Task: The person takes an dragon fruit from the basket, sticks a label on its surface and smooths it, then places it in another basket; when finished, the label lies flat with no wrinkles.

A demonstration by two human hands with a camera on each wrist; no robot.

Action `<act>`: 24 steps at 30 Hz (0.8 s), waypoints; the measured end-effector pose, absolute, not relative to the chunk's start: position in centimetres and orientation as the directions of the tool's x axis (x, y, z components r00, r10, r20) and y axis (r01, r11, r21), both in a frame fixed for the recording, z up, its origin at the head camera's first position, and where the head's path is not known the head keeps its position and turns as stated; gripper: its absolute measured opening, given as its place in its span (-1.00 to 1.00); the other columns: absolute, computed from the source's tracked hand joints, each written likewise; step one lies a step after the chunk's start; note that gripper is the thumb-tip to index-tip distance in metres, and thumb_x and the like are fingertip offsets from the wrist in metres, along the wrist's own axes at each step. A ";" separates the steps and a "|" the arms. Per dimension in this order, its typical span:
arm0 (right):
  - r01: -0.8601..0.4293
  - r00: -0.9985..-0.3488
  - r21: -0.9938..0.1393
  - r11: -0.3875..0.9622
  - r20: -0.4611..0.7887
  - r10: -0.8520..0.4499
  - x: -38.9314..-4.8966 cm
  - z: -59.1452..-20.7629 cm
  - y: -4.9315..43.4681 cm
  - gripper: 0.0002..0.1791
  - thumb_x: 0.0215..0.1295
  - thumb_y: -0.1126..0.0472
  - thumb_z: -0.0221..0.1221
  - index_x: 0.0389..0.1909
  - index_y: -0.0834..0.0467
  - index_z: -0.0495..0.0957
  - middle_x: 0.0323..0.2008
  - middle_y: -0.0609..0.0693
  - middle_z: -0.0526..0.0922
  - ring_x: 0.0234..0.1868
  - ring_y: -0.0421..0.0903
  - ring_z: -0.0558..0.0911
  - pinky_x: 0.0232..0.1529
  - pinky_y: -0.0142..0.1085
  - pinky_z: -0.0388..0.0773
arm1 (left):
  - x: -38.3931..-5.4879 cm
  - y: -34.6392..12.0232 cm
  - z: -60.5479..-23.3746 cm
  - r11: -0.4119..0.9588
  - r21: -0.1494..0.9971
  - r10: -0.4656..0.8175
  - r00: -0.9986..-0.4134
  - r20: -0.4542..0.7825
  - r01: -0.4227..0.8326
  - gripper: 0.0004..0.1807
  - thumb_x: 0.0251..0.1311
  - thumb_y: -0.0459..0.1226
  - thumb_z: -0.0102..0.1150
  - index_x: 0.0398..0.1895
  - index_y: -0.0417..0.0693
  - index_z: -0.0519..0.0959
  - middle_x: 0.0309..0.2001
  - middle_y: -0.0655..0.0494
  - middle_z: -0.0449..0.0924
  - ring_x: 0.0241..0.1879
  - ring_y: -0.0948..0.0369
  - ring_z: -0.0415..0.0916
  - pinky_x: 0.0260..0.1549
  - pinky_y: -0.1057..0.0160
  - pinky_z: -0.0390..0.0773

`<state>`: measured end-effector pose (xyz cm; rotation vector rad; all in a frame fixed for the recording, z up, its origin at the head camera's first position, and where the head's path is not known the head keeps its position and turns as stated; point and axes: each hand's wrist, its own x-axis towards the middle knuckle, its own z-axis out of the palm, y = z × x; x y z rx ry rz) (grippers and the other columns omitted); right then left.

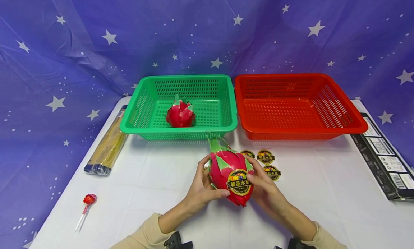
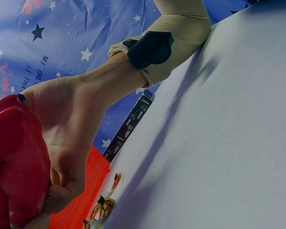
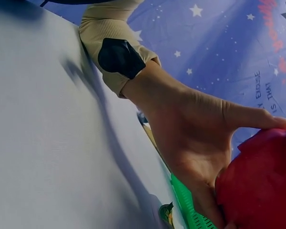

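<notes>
A red dragon fruit [image 1: 223, 170] with green-tipped scales is held between both hands above the white table. On its front sits a round black-and-gold sticker [image 1: 239, 182] with fruit pictures. My left hand [image 1: 201, 191] grips the fruit's left side, its thumb across the lower front. From the right, my right hand [image 1: 266, 186] holds the other side, with the thumb at the sticker's edge. In the right wrist view, the fingers of that hand curve under the red fruit [image 3: 257, 181]. The left wrist view shows the fruit [image 2: 19, 162] close up, with the opposite hand behind it.
A green basket [image 1: 148, 131] holding another dragon fruit [image 1: 181, 114] stands at the back, beside a red basket [image 1: 304, 131]. Several stickers [image 1: 266, 156] lie behind the right hand. A noodle-like packet [image 1: 108, 144] and a lollipop [image 1: 89, 199] lie left, a black box [image 1: 385, 159] right.
</notes>
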<state>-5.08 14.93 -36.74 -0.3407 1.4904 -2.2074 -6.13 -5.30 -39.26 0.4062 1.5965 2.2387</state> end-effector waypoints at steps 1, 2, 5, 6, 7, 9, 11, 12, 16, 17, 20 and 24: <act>0.233 -0.865 -0.923 -0.307 -0.052 -0.500 -5.1 -36.7 15.0 -0.47 0.36 0.25 -0.30 0.32 -0.10 -0.04 0.12 -0.07 0.22 0.10 -0.22 0.37 0.13 -0.32 0.30 | -6.1 -5.3 -39.2 -0.297 0.947 0.450 -0.893 0.022 -0.126 0.06 -0.09 -0.25 0.35 0.34 0.10 -0.22 0.18 -0.10 0.27 0.08 0.21 0.40 -0.06 0.26 0.52; 0.239 -0.861 -0.922 -0.304 -0.057 -0.505 -5.1 -36.7 15.0 -0.47 0.36 0.24 -0.29 0.32 -0.11 -0.05 0.12 -0.08 0.24 0.09 -0.22 0.38 0.13 -0.32 0.31 | -6.1 -5.3 -39.2 -0.299 0.946 0.452 -0.892 0.025 -0.126 0.06 -0.10 -0.25 0.35 0.34 0.10 -0.22 0.18 -0.09 0.27 0.08 0.21 0.40 -0.06 0.26 0.52; 0.227 -0.859 -0.933 -0.280 -0.056 -0.509 -5.0 -36.7 15.0 -0.47 0.35 0.21 -0.23 0.32 -0.10 -0.06 0.05 -0.10 0.37 0.04 -0.23 0.45 0.08 -0.33 0.38 | -6.1 -5.2 -39.4 -0.311 0.943 0.457 -0.889 0.043 -0.114 0.07 -0.12 -0.25 0.36 0.34 0.09 -0.21 0.19 -0.10 0.25 0.09 0.21 0.39 -0.05 0.27 0.52; 0.216 -0.862 -0.939 -0.268 -0.055 -0.504 -5.0 -36.7 15.0 -0.45 0.34 0.21 -0.19 0.32 -0.08 -0.07 0.02 -0.10 0.40 0.02 -0.23 0.47 0.05 -0.34 0.41 | -6.1 -5.2 -39.5 -0.316 0.943 0.455 -0.889 0.053 -0.105 0.07 -0.12 -0.26 0.37 0.34 0.07 -0.21 0.20 -0.10 0.25 0.09 0.20 0.38 -0.05 0.26 0.51; 0.204 -0.868 -0.947 -0.247 -0.058 -0.493 -5.0 -36.6 14.9 -0.42 0.33 0.21 -0.14 0.33 -0.06 -0.07 0.00 -0.09 0.43 0.00 -0.23 0.50 0.02 -0.35 0.44 | -6.2 -5.1 -39.6 -0.317 0.944 0.451 -0.890 0.068 -0.089 0.07 -0.12 -0.26 0.37 0.34 0.06 -0.21 0.20 -0.10 0.25 0.09 0.20 0.38 -0.05 0.25 0.51; 0.177 -0.887 -0.968 -0.180 -0.078 -0.455 -4.8 -36.6 14.6 -0.33 0.27 0.21 -0.01 0.34 -0.02 -0.09 -0.03 -0.05 0.45 -0.04 -0.22 0.53 -0.04 -0.36 0.49 | -6.1 -5.0 -39.9 -0.317 0.946 0.440 -0.895 0.079 -0.072 0.07 -0.12 -0.29 0.37 0.34 0.06 -0.20 0.20 -0.09 0.25 0.10 0.20 0.39 -0.05 0.22 0.52; 0.168 -0.908 -0.980 -0.102 -0.114 -0.403 -4.7 -36.5 14.3 -0.24 0.19 0.21 0.09 0.34 -0.01 -0.10 -0.01 0.03 0.43 -0.04 -0.19 0.53 -0.07 -0.36 0.51 | -6.1 -5.0 -40.1 -0.305 0.951 0.425 -0.901 0.085 -0.054 0.07 -0.12 -0.30 0.36 0.34 0.07 -0.20 0.19 -0.09 0.26 0.10 0.18 0.39 -0.06 0.18 0.52; 0.174 -0.915 -0.982 -0.069 -0.136 -0.379 -4.6 -36.5 14.2 -0.20 0.16 0.21 0.13 0.34 -0.02 -0.09 0.01 0.08 0.42 -0.03 -0.16 0.53 -0.07 -0.35 0.51 | -6.1 -4.9 -40.2 -0.298 0.953 0.417 -0.905 0.081 -0.052 0.07 -0.13 -0.31 0.37 0.34 0.08 -0.20 0.18 -0.08 0.27 0.11 0.18 0.39 -0.07 0.17 0.53; 0.204 -0.935 -0.979 0.018 -0.200 -0.291 -4.4 -36.4 13.7 -0.16 0.08 0.20 0.22 0.33 -0.07 -0.03 0.08 0.22 0.36 0.00 -0.06 0.50 -0.09 -0.32 0.51 | -6.1 -4.9 -40.1 -0.280 0.955 0.405 -0.914 0.028 -0.095 0.11 -0.19 -0.31 0.41 0.33 0.16 -0.18 0.18 -0.05 0.26 0.13 0.15 0.38 -0.05 0.15 0.51; 0.209 -0.938 -0.978 0.026 -0.208 -0.276 -4.3 -36.4 13.6 -0.16 0.07 0.20 0.23 0.32 -0.08 -0.02 0.09 0.23 0.35 0.01 -0.04 0.49 -0.09 -0.31 0.52 | -6.0 -4.9 -40.0 -0.279 0.955 0.406 -0.914 0.018 -0.105 0.12 -0.20 -0.31 0.42 0.33 0.16 -0.19 0.18 -0.05 0.26 0.14 0.15 0.37 -0.04 0.15 0.51; 0.223 -0.946 -0.973 0.049 -0.229 -0.230 -4.2 -36.4 13.4 -0.16 0.03 0.21 0.26 0.30 -0.11 0.02 0.11 0.21 0.32 0.02 -0.02 0.47 -0.11 -0.30 0.52 | -5.9 -4.8 -39.7 -0.272 0.955 0.407 -0.913 0.002 -0.120 0.15 -0.23 -0.30 0.44 0.33 0.16 -0.19 0.18 -0.03 0.24 0.14 0.17 0.37 -0.03 0.17 0.51; 0.213 -0.956 -0.976 0.052 -0.219 -0.197 -4.1 -36.5 13.1 -0.16 0.00 0.22 0.28 0.28 -0.09 0.04 0.08 0.21 0.31 -0.02 -0.02 0.47 -0.15 -0.30 0.53 | -5.8 -4.8 -39.8 -0.263 0.961 0.409 -0.912 0.029 -0.088 0.16 -0.22 -0.25 0.45 0.35 0.13 -0.22 0.18 -0.05 0.24 0.11 0.19 0.38 -0.06 0.19 0.52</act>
